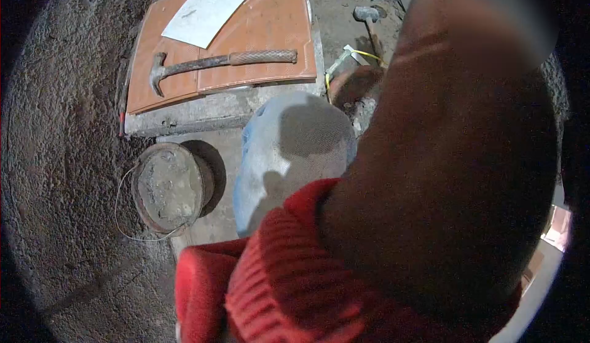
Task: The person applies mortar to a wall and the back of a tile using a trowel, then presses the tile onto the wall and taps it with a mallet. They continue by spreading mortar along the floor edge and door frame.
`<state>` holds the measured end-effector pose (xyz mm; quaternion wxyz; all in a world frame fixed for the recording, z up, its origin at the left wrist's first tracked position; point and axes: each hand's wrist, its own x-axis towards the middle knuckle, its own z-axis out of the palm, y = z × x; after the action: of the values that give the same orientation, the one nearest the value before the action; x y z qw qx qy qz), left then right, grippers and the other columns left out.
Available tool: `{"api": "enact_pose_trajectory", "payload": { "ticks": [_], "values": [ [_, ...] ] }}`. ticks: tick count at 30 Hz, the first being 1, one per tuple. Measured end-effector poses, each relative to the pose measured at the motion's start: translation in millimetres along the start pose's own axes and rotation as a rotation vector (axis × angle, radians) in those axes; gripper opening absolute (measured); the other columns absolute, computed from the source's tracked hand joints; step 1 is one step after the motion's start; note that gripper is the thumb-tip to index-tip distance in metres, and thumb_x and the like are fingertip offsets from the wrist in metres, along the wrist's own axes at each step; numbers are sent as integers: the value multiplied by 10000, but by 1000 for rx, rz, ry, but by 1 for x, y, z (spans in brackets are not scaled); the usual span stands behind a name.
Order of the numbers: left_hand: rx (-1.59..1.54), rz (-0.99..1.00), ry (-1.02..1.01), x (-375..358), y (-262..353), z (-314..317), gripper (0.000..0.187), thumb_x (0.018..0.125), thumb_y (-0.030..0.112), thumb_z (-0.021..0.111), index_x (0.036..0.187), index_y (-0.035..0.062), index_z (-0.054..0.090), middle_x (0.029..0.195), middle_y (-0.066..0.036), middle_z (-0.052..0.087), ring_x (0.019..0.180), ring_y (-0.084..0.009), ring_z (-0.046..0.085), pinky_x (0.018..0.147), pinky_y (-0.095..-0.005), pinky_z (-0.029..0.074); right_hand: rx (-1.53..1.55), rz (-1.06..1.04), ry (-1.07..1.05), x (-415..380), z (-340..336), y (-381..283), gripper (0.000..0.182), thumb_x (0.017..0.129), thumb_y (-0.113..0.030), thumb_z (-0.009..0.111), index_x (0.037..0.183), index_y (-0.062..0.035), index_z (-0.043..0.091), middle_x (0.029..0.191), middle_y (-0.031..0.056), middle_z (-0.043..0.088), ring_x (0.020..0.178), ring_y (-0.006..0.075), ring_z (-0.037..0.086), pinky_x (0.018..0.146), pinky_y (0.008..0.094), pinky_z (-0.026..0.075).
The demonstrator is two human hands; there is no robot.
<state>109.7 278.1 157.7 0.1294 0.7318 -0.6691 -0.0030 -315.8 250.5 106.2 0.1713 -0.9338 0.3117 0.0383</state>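
Observation:
My right hand point(439, 158), as it appears from its side of the view, is raised very close to the camera and fills much of the right half. A red ribbed cuff point(289, 269) circles its wrist. The fingers are blurred or cut off at the top right, so I cannot see whether they hold anything. My left hand is out of view. Beyond the cuff is a knee in worn blue jeans point(295, 158). A claw hammer point(212, 63) lies across orange-brown tiles point(258, 26), its head to the left.
A bucket point(203, 186) of wet grey mortar, with a wire handle, stands at left beside a rough dark wall point(67, 128). A stained white sheet point(212, 8) lies on the tiles. Farther back are a mallet point(367, 16), a yellow strap point(369, 55) and some rubble point(364, 114).

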Motion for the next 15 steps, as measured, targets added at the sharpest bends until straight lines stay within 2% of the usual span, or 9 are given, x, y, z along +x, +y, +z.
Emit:
{"api": "enact_pose_trajectory", "payload": {
  "ticks": [1, 2, 5, 6, 9, 10, 11, 14, 15],
  "values": [
    [-6, -1, 31, -3, 6, -7, 470, 838, 259, 806, 1252, 69, 692, 1179, -193, 740, 1077, -369, 719, 919, -461, 571, -1, -31, 22, 13, -12, -24, 333, 872, -234, 747, 1140, -38, 718, 972, 230, 731, 945, 425, 700, 842, 532, 559],
    [-13, 0, 61, -5, 11, -16, 469, 838, 259, 805, 1252, 70, 692, 1179, -193, 740, 1077, -370, 718, 920, -461, 572, -336, 326, -250, 20, -16, -39, 269, 859, -244, 752, 1037, -42, 732, 950, 220, 738, 932, 399, 718, 838, 532, 566],
    [-48, 14, 139, -12, 29, -37, 465, 840, 261, 801, 1251, 70, 693, 1177, -194, 740, 1076, -371, 718, 921, -461, 572, -289, 348, -369, 38, -22, -46, 231, 875, -265, 718, 977, -58, 736, 903, 212, 724, 898, 411, 715, 796, 529, 564],
    [-70, 26, 166, -9, 37, -40, 464, 841, 261, 800, 1251, 70, 694, 1176, -195, 740, 1076, -372, 718, 921, -460, 572, -344, 222, -231, 31, -11, -35, 226, 880, -258, 701, 987, -63, 739, 913, 219, 727, 889, 408, 715, 781, 532, 562],
    [-151, 71, 256, 5, 64, -48, 461, 843, 263, 797, 1249, 71, 695, 1174, -196, 741, 1075, -374, 718, 922, -460, 572, -368, 288, -326, 32, 3, -16, 306, 882, -313, 722, 1072, -74, 738, 942, 227, 730, 914, 397, 714, 795, 536, 565],
    [-301, 433, 510, 81, 8, 36, 410, 875, 330, 744, 1208, 91, 736, 1176, -203, 741, 1085, -386, 715, 946, -474, 567, -386, 279, -361, 28, 1, -15, 368, 892, -365, 740, 1148, -101, 742, 966, 238, 734, 926, 392, 717, 803, 544, 568],
    [235, 33, -158, 206, -12, 89, 391, 893, 385, 711, 1148, 95, 771, 1158, -204, 746, 1093, -384, 712, 952, -498, 563, -391, 306, -356, 20, 5, -8, 368, 892, -365, 740, 1148, -101, 742, 966, 238, 734, 926, 392, 717, 803, 544, 568],
    [139, 71, -360, 184, -64, 122, 583, 791, 536, 787, 1120, 55, 770, 1113, -204, 759, 1062, -360, 724, 928, -474, 571, -171, 332, -195, -9, 3, -4, 454, 901, -417, 707, 1023, 20, 697, 979, 261, 709, 984, 426, 690, 854, 541, 549],
    [123, 88, -432, 166, -67, 108, 623, 771, 567, 795, 1116, 49, 767, 1109, -206, 760, 1062, -353, 724, 926, -469, 569, -94, 450, -388, -6, -2, -2, 533, 901, -454, 717, 1110, 35, 696, 1048, 248, 719, 1068, 426, 675, 905, 521, 546]
  ]
}}
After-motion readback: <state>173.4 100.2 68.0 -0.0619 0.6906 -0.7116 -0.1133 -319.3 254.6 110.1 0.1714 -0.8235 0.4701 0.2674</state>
